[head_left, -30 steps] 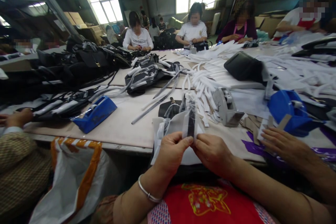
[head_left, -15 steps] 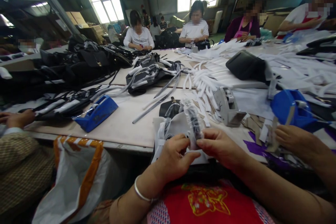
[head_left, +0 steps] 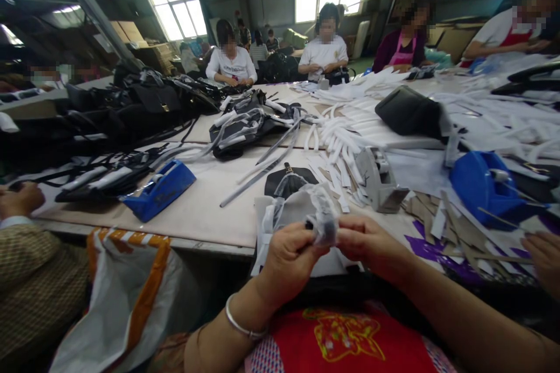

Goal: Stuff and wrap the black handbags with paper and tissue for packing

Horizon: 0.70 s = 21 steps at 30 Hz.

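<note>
A black bag (head_left: 280,178) lies at the table's front edge before me, with white and clear wrapping over much of it. Its strap (head_left: 322,210), covered in translucent plastic, bends up between my hands. My left hand (head_left: 292,256) is closed on the strap's near side, thumb and fingers pinched together. From the right, my right hand (head_left: 370,242) pinches the same wrapped strap with its fingertips. The parts of the strap inside my fingers are hidden.
Tape dispensers stand on the table: a blue one (head_left: 160,189) left, a grey one (head_left: 380,180) and another blue one (head_left: 483,189) right. White foam strips (head_left: 343,140) and black bags (head_left: 149,99) lie beyond. Co-workers' hands (head_left: 545,253) flank me; a white sack (head_left: 118,291) hangs left.
My left fingers have closed in around the strap, and its wrapped loop is bent lower. The neighbouring hand on the right has moved away to the right; the left neighbour's hand has shifted left.
</note>
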### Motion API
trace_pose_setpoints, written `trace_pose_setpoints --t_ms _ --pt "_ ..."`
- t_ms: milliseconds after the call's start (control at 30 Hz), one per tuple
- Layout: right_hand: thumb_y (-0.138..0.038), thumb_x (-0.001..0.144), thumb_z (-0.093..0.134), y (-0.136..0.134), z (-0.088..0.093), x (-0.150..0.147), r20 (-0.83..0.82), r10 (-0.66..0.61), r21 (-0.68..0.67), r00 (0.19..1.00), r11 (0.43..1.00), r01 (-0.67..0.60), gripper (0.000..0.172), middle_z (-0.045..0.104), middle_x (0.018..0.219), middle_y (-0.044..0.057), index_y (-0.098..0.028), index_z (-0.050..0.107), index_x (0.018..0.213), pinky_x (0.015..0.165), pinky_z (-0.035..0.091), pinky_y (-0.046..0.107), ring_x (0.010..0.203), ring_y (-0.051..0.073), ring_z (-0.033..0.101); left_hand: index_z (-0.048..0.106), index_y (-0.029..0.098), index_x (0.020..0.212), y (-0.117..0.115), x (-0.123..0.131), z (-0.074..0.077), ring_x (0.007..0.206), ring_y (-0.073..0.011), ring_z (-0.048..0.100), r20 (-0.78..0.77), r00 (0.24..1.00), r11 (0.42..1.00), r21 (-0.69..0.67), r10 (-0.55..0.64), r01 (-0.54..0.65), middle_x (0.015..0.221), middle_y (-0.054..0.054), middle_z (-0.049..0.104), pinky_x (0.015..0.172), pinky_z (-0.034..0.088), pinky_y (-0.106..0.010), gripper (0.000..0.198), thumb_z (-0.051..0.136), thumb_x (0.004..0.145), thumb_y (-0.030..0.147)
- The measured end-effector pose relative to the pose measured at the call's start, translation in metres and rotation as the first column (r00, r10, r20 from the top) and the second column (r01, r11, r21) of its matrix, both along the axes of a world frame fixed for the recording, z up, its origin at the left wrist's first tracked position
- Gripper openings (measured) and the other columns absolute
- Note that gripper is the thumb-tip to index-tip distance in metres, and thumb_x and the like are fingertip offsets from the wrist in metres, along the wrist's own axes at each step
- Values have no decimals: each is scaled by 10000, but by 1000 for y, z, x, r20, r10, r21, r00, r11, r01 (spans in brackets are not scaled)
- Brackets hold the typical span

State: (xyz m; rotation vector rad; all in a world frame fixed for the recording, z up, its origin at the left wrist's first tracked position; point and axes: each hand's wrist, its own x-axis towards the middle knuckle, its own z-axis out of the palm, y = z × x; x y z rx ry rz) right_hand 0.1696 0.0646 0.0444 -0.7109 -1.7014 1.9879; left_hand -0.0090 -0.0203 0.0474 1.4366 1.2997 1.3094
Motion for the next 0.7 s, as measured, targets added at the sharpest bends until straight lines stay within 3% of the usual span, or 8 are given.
trace_pose_setpoints --t_ms 100,233,333,400,500,600,667,700 --pt "-503 763 743 4 -2 -3 -79 -19 -465 997 885 -20 418 278 520 -105 -183 484 692 408 116 189 442 38 148 760 188 861 -3 0 -3 714 -128 557 -200 980 986 160 -18 51 774 -30 614 672 439 -249 127 634 881 189" --pt "-457 707 792 2 -3 -9 -34 -44 -489 998 872 22 383 372 521 -91 -167 543 720 403 110 196 427 29 157 752 188 875 -3 -5 -3 745 -143 550 -255 965 992 98 -57 85 815 -44 612 699 443 -266 138 614 877 203" --pt "-443 781 724 -2 -1 -10 86 -80 -159 993 983 93 313 489 582 -37 -152 615 744 448 216 216 470 59 304 714 158 797 1 -10 2 661 -124 474 -17 994 982 -155 -111 107 723 -21 549 608 389 -247 121 704 790 279" --pt "-384 841 663 -4 -2 -11 182 -145 261 973 961 94 274 526 614 -10 -153 624 700 517 283 243 545 94 395 652 138 737 7 -11 3 575 -89 387 346 935 920 -337 -77 200 634 16 459 519 302 -216 261 742 744 383" --pt "-255 894 561 -8 -7 -12 230 -270 791 935 611 -18 251 538 635 17 -157 596 665 573 288 284 595 125 426 536 149 689 19 -8 0 497 -38 250 675 727 837 -467 128 286 586 75 334 458 157 -180 402 793 688 457" --pt "-158 914 470 -8 -14 -13 221 -305 934 926 340 -111 234 572 692 56 -145 623 738 593 279 310 624 143 442 493 165 705 29 0 -5 475 -21 177 709 659 832 -507 252 228 573 102 315 446 96 -174 460 870 597 405" --pt "-184 918 479 -5 -15 -12 227 -287 913 931 395 -101 222 566 705 55 -148 615 747 596 286 306 642 146 446 516 167 717 32 4 -8 468 -28 179 665 699 849 -504 263 159 557 102 322 443 106 -187 441 861 596 415" --pt "-234 915 510 -2 -14 -11 234 -260 864 937 498 -77 222 546 690 40 -155 594 725 586 289 296 635 141 438 542 164 719 32 6 -9 470 -38 194 609 750 864 -492 258 103 549 96 328 446 126 -196 403 834 628 426"
